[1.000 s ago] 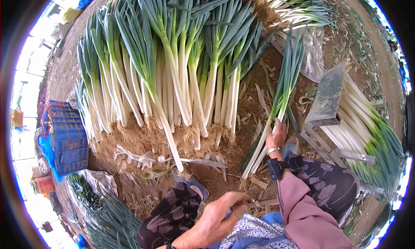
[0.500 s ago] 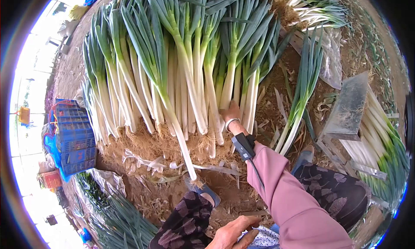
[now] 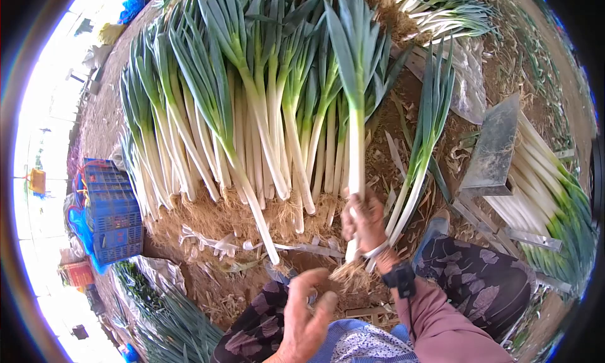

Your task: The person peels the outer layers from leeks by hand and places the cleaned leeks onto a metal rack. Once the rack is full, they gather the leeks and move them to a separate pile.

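My right hand (image 3: 365,223) is wrapped round the lower white stem of a leek (image 3: 357,136), held upright near its roots, with its green leaves over the pile. My left hand (image 3: 305,316) is low in the middle, fingers apart and holding nothing, left of the held leek's roots. A large pile of leeks (image 3: 252,111) lies in front, with green tops away from me and roots towards me. Two or so loose leeks (image 3: 423,149) lie to the right of my right hand.
A blue crate (image 3: 115,205) stands at the left. On the right, a metal stand (image 3: 495,149) has leeks (image 3: 535,186) bundled beside it. More leeks lie at the lower left (image 3: 170,319) and top right (image 3: 447,10). Clear plastic (image 3: 466,79) lies near the top right.
My right hand has drawn back towards me from the pile with a leek in it. My left hand has risen and moved left, its fingers spreading.
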`<act>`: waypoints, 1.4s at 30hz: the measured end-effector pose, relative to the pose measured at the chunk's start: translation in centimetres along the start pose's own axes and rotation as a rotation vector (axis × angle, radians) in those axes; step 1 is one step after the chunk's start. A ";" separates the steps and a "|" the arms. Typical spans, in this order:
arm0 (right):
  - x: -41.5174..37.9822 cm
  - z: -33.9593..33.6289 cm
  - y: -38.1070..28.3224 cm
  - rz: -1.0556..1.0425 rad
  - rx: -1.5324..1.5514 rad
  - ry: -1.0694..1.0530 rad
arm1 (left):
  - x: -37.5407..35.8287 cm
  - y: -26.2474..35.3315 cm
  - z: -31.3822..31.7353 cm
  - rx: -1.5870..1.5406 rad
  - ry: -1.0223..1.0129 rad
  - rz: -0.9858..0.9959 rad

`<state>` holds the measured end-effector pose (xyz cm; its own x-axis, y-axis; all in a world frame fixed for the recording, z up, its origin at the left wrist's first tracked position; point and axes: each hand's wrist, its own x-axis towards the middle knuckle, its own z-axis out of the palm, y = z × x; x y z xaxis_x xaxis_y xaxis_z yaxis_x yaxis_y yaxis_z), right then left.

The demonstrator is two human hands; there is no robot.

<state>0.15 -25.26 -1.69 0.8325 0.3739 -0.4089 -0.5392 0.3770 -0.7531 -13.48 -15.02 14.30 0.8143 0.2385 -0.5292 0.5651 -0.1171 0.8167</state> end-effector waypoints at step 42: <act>-5.0 -0.8 6.7 -0.155 -1.072 0.384 | 0.4 -6.0 0.1 -0.420 0.025 -0.161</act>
<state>-7.52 -25.25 -5.12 0.9637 0.0336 -0.2648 -0.1953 -0.5877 -0.7852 -16.54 -14.32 9.15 0.7138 0.2451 -0.6560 0.5776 0.3238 0.7494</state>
